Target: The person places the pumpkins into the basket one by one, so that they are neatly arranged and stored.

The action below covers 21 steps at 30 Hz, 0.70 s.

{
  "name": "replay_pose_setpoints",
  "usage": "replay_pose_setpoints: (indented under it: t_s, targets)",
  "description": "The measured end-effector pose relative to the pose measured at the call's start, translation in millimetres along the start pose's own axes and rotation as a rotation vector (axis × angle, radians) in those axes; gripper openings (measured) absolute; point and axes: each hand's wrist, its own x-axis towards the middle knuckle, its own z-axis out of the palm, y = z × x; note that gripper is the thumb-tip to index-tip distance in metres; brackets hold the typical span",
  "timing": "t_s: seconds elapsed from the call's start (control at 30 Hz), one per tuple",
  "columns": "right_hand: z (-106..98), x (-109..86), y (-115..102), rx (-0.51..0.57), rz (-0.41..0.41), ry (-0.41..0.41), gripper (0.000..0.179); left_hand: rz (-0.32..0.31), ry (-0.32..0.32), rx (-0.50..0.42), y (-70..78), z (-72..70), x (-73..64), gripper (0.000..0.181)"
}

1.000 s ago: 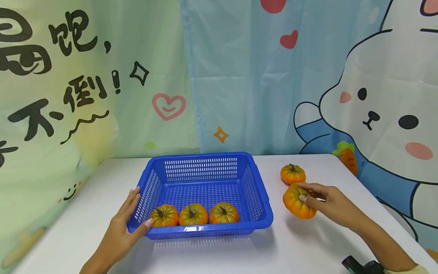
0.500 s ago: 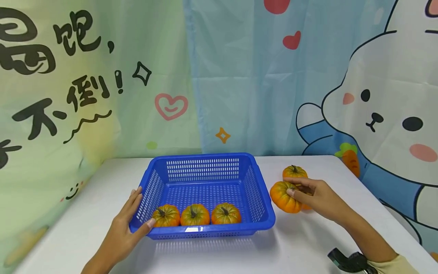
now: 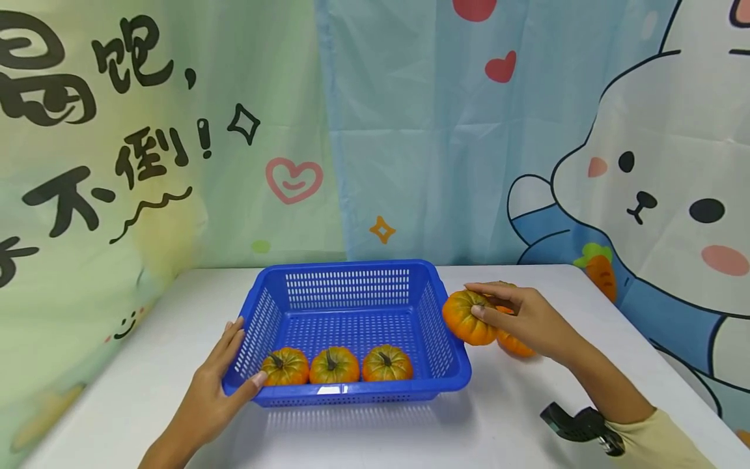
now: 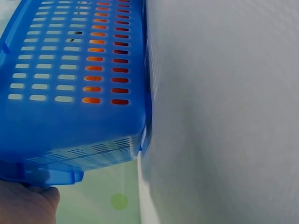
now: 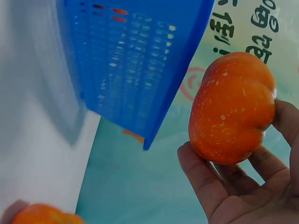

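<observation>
In the head view a blue plastic basket (image 3: pixel 351 389) stands on the white table. Three small orange pumpkins (image 3: pixel 284 367) sit in a row along its front inside wall. My left hand (image 3: pixel 205 384) holds the basket's front left corner, thumb over the rim and fingers along the left side. My right hand (image 3: pixel 527 319) grips another pumpkin (image 3: pixel 469 318) between thumb and fingers, raised at the basket's right rim. In the right wrist view the held pumpkin (image 5: pixel 233 107) shows its smooth underside, beside the basket's outer wall (image 5: pixel 135 60).
Behind the right hand, two pumpkins on the table are partly hidden, one orange pumpkin (image 3: pixel 515 345) showing below the fingers. A black strap device (image 3: pixel 583 426) is on the right wrist. A printed curtain (image 3: pixel 398 163) hangs behind the white table (image 3: pixel 328 443).
My right hand has carried the pumpkin left and upward, from beside the other pumpkins to the basket's right rim. My left hand keeps its place on the basket.
</observation>
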Motion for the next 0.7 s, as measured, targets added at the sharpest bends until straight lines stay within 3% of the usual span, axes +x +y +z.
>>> replay_pose_setpoints:
  t_s: [0.17, 0.4, 0.7]
  targets:
    - [8, 9.3, -11, 0.022, -0.013, -0.019, 0.047, 0.002, -0.006, -0.004, -0.1, 0.8, 1.1, 0.076]
    - [26, 27.5, -18, 0.155, 0.015, -0.067, 0.049, 0.003, -0.003, 0.002, -2.4, 1.6, 0.4, 0.076]
    - [28, 47.3, -38, 0.081, -0.082, -0.121, 0.048, 0.019, 0.004, -0.001, -1.8, -0.2, 0.2, 0.075]
